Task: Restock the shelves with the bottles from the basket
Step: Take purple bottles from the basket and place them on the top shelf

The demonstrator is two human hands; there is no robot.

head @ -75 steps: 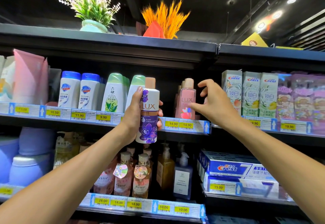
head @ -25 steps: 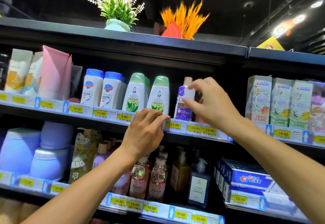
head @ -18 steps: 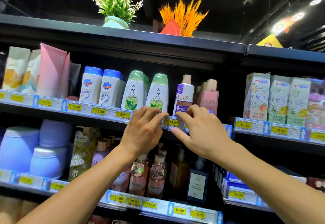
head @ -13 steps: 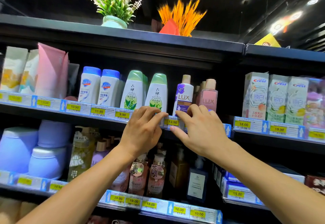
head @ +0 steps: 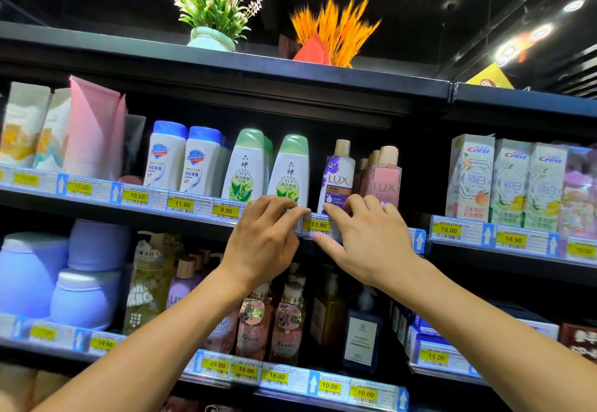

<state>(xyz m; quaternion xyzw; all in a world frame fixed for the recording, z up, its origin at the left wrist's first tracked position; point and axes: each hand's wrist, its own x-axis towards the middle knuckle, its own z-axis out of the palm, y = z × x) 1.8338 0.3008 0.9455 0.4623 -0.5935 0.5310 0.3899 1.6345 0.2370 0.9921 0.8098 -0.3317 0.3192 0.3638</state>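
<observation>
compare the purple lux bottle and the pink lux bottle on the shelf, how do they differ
The purple Lux bottle has an opaque white body with a purple flowered label; the pink Lux bottle is translucent pink all over. The purple bottle stands to the left, beside the green-capped bottles, with its cap higher in view; the pink bottle stands to the right, in front of more tan-capped bottles. Both stand upright on the same shelf, carry the Lux name and have tan caps.

Purple LUX bottle point(head: 336, 176) and pink LUX bottle point(head: 382, 177) stand close together, fronted by price rail point(head: 318, 225).
</observation>
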